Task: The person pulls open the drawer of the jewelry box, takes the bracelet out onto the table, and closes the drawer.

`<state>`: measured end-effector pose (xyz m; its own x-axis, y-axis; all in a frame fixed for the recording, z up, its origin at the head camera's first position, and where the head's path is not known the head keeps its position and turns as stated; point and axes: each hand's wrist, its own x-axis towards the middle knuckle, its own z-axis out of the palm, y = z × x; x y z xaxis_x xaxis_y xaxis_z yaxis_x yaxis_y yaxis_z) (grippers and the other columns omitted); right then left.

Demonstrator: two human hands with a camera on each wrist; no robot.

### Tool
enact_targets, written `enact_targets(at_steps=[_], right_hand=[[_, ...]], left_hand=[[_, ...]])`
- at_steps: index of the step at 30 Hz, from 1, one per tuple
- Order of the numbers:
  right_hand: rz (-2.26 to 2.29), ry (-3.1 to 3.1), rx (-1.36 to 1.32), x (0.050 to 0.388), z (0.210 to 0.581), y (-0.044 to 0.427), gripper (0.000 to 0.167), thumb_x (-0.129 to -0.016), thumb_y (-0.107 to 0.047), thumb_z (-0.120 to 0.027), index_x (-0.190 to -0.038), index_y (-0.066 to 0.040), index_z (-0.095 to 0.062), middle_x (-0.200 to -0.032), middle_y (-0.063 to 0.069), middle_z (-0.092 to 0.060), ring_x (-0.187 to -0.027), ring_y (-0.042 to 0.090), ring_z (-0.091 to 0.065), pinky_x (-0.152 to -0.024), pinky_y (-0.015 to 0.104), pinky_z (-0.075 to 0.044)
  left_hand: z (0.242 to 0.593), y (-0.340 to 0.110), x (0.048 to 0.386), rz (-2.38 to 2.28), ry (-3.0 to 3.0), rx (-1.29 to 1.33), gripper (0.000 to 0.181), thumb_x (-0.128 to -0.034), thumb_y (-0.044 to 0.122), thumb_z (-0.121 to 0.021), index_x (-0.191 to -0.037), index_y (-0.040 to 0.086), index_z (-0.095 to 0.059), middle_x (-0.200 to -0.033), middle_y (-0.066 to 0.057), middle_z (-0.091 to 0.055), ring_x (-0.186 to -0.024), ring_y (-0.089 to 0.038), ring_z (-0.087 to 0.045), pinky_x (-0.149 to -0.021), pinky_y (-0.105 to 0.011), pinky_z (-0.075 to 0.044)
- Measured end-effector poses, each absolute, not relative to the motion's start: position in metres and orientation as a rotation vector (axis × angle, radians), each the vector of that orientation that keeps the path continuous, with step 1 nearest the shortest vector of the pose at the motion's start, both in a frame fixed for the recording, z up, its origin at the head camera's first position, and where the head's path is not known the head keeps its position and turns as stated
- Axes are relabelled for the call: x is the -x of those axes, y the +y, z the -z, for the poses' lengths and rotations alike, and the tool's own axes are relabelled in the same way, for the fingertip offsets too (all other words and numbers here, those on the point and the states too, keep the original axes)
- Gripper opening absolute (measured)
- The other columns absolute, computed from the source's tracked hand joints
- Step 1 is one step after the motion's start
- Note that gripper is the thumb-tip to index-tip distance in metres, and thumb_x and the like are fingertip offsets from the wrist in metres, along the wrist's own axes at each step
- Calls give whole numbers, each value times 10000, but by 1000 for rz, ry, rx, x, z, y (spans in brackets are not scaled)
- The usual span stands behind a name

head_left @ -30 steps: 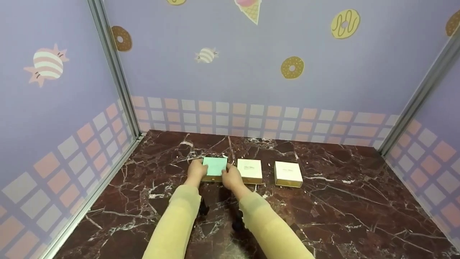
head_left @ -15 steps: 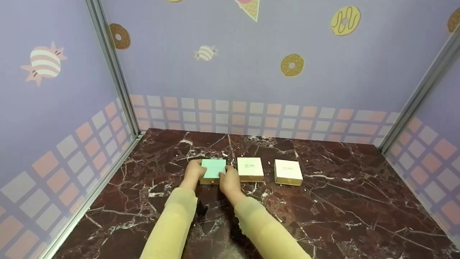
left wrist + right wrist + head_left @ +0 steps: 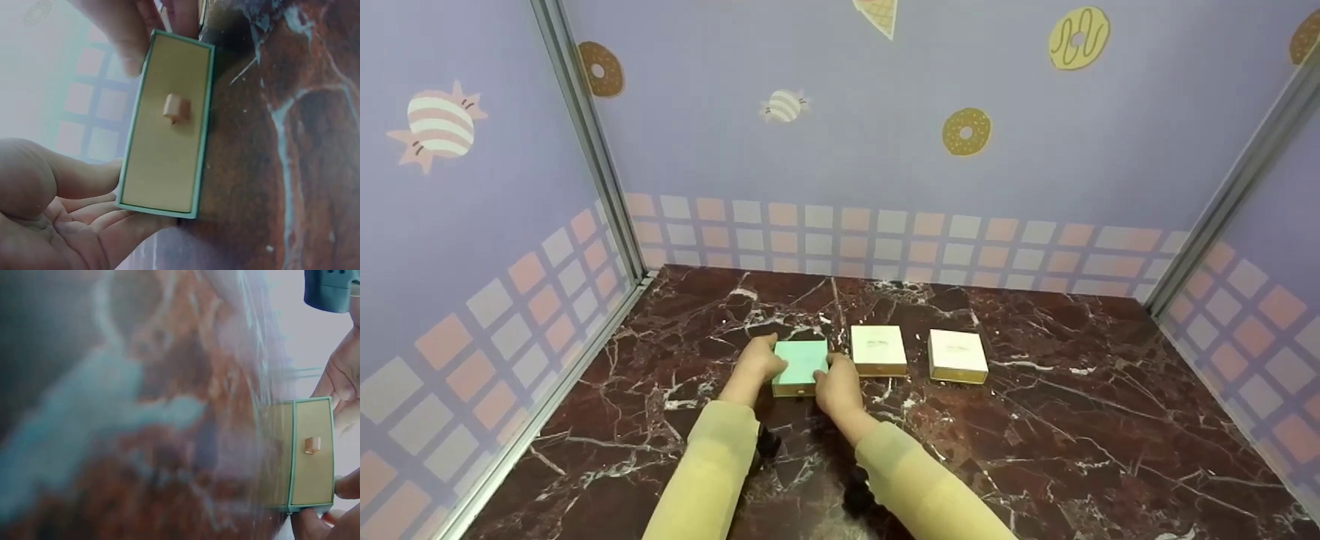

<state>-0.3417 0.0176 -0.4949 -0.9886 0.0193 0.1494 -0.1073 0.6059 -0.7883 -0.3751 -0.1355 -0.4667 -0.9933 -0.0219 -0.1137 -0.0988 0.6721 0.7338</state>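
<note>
A small mint-green drawer box [image 3: 801,358] lies between my two hands in the head view, its gold front with a small knob facing me. My left hand [image 3: 756,363] grips its left side, the thumb at the top edge and the fingers along the side. On the opposite side, my right hand [image 3: 838,384] holds it between thumb and fingers. The left wrist view shows the box's gold drawer front [image 3: 166,146] closed inside its green frame. Whether the box touches the table or is slightly raised, I cannot tell.
Two cream-topped boxes with gold fronts stand to the right, a nearer one [image 3: 877,348] close to my right hand and another [image 3: 958,352] farther right. All are on a dark red marbled table [image 3: 1072,420], bordered by patterned panels [image 3: 840,165] at the back and sides.
Both hands have brought the mint-green drawer box toward me and slightly left, keeping their hold on it. The two cream boxes have stayed in place on the table.
</note>
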Motion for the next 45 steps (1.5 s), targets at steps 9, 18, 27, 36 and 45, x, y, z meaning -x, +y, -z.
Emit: enact_targets(at_steps=[9,18,27,36,45], right_hand=[[-1406,-2754,-99,332,490,34,380,-983,-89,-679,-1300,85,-562,-1296,300,-633,-1226,426,-624,-1044,539,-539],[-1422,-2831,-134,327,489,56,384,-960,-116,-722,-1268,30,-546,-1288,279,-636,-1185,405,-637,-987,540,-553],[-1436,-2848,-254,320,490,83,372,-926,-92,-754,-1222,39,-571,-1174,265,-683,-1092,384,-672,-920,509,-580],[-1566,-2853,-278,312,487,113,355,-848,-3,-806,-1146,102,-644,-1000,207,-691,-818,208,-660,-719,337,-638],[-1709,-2884,-257,315,488,137,295,-856,16,-788,-1123,118,-715,-1004,205,-744,-764,137,-694,-736,347,-666]], left_hand=[[467,-136,365,-1248,2774,31,584,-915,-2,-710,-1458,-86,-514,-1503,-289,-523,-1412,-460,-483,-1143,-545,-479],[471,-137,364,-1246,2739,-220,580,-899,-13,-755,-1438,-70,-549,-1501,-253,-543,-1416,-426,-500,-1154,-520,-478],[467,-130,357,-1090,2787,-245,485,-845,109,-852,-1295,0,-704,-1337,-193,-693,-1274,-383,-628,-1096,-523,-522],[463,-110,342,-964,2762,-306,363,-830,158,-873,-1153,25,-776,-1174,-145,-767,-1111,-332,-704,-1011,-481,-580],[462,-93,337,-894,2719,-491,310,-824,146,-872,-1106,42,-795,-1072,-95,-791,-916,-212,-699,-900,-411,-598]])
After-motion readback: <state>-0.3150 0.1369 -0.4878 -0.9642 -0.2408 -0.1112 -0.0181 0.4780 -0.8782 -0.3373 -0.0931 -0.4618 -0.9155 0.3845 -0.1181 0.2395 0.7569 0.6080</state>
